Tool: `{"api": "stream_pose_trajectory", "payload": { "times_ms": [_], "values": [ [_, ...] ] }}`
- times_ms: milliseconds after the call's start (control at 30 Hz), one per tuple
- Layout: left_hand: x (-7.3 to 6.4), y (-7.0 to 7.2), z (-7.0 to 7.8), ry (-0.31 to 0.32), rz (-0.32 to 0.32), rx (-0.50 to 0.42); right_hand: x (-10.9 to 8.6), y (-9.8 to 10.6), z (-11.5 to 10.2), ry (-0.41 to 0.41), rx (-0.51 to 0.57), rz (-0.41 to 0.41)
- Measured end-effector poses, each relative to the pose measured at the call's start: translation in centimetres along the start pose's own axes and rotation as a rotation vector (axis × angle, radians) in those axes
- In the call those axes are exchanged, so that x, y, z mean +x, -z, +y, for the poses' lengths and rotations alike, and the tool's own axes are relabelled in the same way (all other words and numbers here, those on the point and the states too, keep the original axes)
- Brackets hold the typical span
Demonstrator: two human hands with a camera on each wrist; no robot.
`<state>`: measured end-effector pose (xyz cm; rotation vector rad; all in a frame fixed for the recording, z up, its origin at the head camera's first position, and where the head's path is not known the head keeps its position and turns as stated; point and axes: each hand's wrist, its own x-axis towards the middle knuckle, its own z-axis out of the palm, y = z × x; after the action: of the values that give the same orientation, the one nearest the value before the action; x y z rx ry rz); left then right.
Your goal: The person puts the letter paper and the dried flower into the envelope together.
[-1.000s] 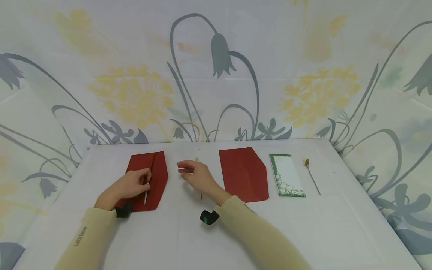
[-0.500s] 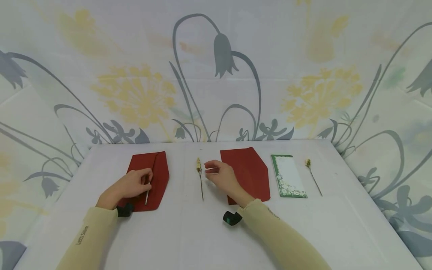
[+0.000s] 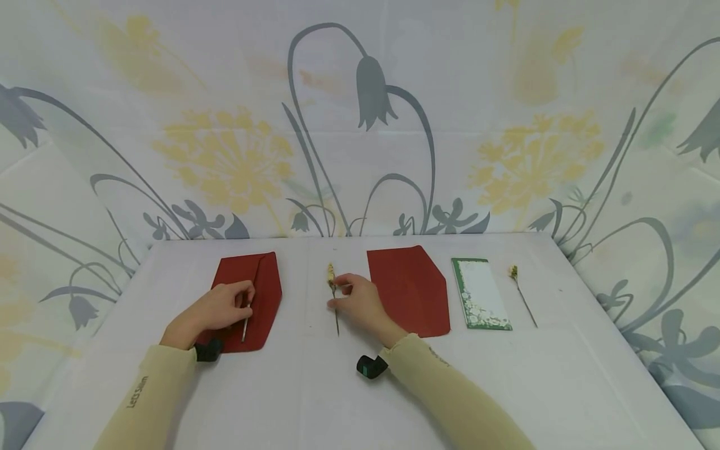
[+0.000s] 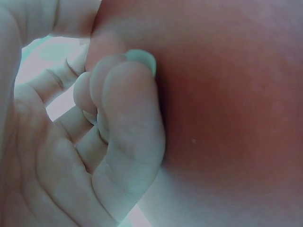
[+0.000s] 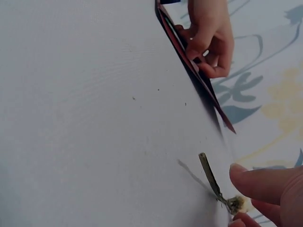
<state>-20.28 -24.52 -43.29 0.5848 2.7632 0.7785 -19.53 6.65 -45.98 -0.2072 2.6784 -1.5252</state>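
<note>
On the left, my left hand (image 3: 216, 306) grips the mouth edge of a red envelope (image 3: 269, 300). A thin white strip (image 3: 245, 325) shows along that mouth. The left wrist view has curled fingers (image 4: 130, 118) against the blurred red paper (image 4: 227, 104). In the middle lies a dried flower (image 3: 330, 275) on a thin stem. My right hand (image 3: 362, 306) is at this stem, thumb and forefinger spread around it. In the right wrist view the thumb (image 5: 265, 183) stands apart from the stem (image 5: 209, 172), fingertips (image 5: 244, 220) beside the flower head.
A second red envelope (image 3: 410, 290) lies right of my right hand. Further right are a white card with a green floral border (image 3: 480, 294) and another dried flower (image 3: 513, 273). A flower-printed cloth (image 3: 360, 156) rises behind the white table (image 3: 315, 400).
My right hand first moved right, off the middle flower and over the second envelope's edge, then came back left and lower to the flower's stem. My left hand stays on its envelope.
</note>
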Motion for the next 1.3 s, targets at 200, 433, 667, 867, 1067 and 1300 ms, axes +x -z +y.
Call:
{"api": "stream_pose_trajectory", "payload": {
  "times_ms": [200,433,667,867,1067,1300],
  "values": [
    [0.1,-0.1,-0.2,0.006,-0.012,-0.013,-0.2,-0.4,-0.5,0.032,-0.053,0.016],
    [0.0,-0.2,-0.3,0.011,-0.013,-0.004,-0.1,0.1,-0.1,0.012,-0.011,0.036],
    [0.0,-0.2,-0.2,0.008,-0.016,-0.015,0.1,0.3,0.2,0.03,0.03,0.03],
    [0.0,-0.1,-0.2,0.006,-0.017,-0.018,0.4,0.2,0.0,0.039,-0.016,0.056],
    [0.0,-0.2,-0.2,0.013,-0.014,-0.01,0.9,0.2,-0.3,0.036,-0.136,0.069],
    [0.1,-0.2,-0.2,0.006,-0.007,-0.004,1.3,0.0,-0.9,0.014,-0.276,0.022]
  ]
}}
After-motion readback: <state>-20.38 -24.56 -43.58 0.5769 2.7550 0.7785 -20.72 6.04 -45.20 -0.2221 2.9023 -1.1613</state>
